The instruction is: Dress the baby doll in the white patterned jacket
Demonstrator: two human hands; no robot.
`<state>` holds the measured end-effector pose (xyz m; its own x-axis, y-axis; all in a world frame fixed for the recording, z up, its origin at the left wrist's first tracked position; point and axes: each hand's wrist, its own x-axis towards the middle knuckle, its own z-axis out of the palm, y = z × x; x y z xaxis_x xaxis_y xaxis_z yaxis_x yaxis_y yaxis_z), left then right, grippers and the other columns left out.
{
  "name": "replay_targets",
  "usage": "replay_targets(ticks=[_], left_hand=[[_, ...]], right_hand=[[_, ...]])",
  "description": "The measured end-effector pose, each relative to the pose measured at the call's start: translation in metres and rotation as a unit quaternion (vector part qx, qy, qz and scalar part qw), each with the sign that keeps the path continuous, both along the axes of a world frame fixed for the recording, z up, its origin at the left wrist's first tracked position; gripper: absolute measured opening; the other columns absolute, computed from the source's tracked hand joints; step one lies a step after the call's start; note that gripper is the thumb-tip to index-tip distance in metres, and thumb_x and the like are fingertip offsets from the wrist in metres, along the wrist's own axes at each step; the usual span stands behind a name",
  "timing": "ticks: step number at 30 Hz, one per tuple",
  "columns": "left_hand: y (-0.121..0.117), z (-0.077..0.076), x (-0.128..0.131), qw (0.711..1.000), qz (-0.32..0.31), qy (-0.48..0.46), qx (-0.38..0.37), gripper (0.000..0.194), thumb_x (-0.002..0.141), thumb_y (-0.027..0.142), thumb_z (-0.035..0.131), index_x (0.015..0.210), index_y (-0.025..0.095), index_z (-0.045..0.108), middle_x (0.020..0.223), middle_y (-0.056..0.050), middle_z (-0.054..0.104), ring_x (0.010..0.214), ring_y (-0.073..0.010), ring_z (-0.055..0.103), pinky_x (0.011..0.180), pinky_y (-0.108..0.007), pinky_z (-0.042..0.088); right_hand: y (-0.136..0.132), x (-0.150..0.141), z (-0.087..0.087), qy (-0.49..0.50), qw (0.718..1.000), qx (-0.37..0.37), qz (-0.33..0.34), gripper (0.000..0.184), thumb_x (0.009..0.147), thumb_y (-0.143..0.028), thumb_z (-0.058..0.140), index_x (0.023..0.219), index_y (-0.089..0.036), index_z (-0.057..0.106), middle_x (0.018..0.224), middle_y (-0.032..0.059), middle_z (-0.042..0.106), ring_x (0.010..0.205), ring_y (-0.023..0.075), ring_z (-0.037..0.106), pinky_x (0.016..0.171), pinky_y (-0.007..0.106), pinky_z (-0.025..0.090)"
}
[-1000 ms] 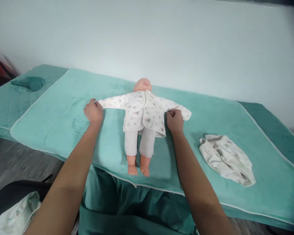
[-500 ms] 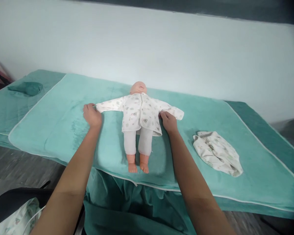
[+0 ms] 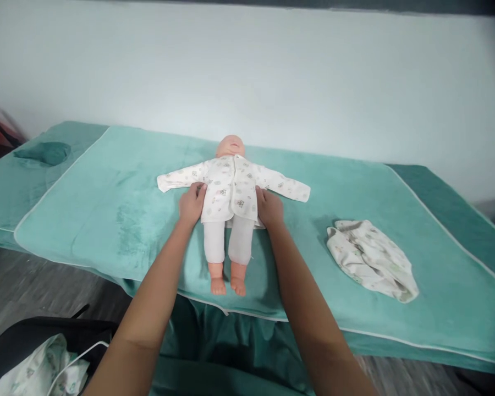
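Observation:
A baby doll (image 3: 230, 144) lies on its back on a teal towel (image 3: 107, 209), arms spread wide. It wears a white printed jacket (image 3: 226, 190) and pale grey trousers (image 3: 226, 242), and its feet are bare. My left hand (image 3: 192, 203) presses against the left side of the doll's body, fingers curled onto the jacket's edge. My right hand (image 3: 268, 208) does the same on the right side, at the jacket's lower hem. Both sleeves lie flat with no hand on them.
A crumpled printed garment (image 3: 371, 258) lies on the towel to the right. A folded dark teal cloth (image 3: 43, 151) sits at the far left of the padded table. More printed fabric (image 3: 33, 368) rests on a dark seat at the lower left. A white wall runs behind.
Both hands have left the sleeve ends and moved inward to the sides of the doll's body. The left hand travelled furthest, from the cuff to the waist.

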<state>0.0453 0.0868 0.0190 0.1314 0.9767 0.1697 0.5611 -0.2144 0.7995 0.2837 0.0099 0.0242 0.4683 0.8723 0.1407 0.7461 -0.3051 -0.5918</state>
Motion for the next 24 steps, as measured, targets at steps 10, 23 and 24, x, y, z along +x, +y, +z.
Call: replay_targets(ticks=[10,23,24], left_hand=[[0.003,-0.004,0.008,0.977,0.107,-0.137,0.122,0.025,0.101,0.032,0.044,0.111,0.022,0.064,0.093,-0.005,0.069,0.084,-0.0202,0.063,0.081,-0.031,0.045],[0.008,-0.008,0.003,0.969,0.089,-0.219,0.071,0.021,0.096,0.036,0.049,0.097,0.021,0.064,0.076,0.001,0.059,0.072,-0.0149,0.055,0.071,-0.027,0.044],[0.008,-0.008,0.004,0.968,0.089,-0.224,0.070,0.019,0.096,0.035,0.050,0.095,0.021,0.064,0.074,0.001,0.058,0.071,-0.0148,0.055,0.071,-0.027,0.044]], right_hand=[[-0.014,-0.005,-0.004,0.039,0.996,0.039,-0.071,0.044,0.097,-0.058,0.047,0.077,-0.023,0.064,0.076,0.0072,0.070,0.068,0.0208,0.054,0.064,0.031,0.031],[-0.026,0.005,-0.005,0.079,0.980,0.065,-0.169,0.040,0.092,-0.060,0.052,0.085,-0.023,0.066,0.081,0.0089,0.070,0.073,0.0243,0.059,0.070,0.035,0.041],[-0.028,0.004,-0.005,0.071,0.980,0.092,-0.160,0.038,0.092,-0.058,0.052,0.086,-0.023,0.066,0.084,0.0081,0.070,0.074,0.0232,0.058,0.072,0.035,0.042]])
